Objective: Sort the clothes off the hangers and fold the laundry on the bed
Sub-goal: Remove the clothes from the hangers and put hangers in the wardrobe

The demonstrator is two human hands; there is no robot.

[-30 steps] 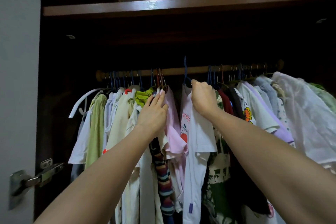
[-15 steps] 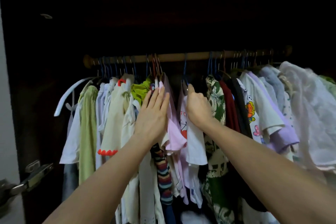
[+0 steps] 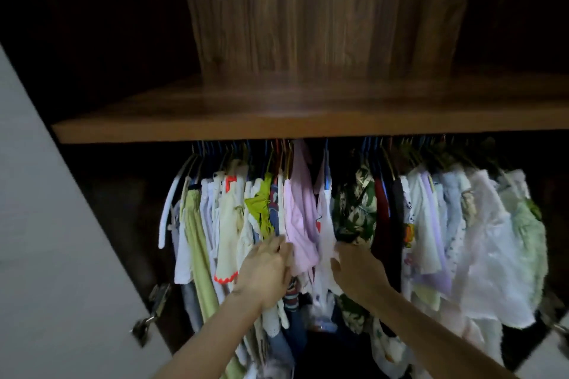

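The pink shirt (image 3: 300,218) hangs mid-row among the crowded clothes under the wooden shelf (image 3: 308,129); the left hand (image 3: 265,271) touches its lower left edge with fingers that look loosely extended, and the right hand (image 3: 358,271) reaches into the white shirt (image 3: 325,234) beside it, though blur leaves its fingers unreadable. The step appears to be picking a garment. Next would probably come lifting its hanger free.
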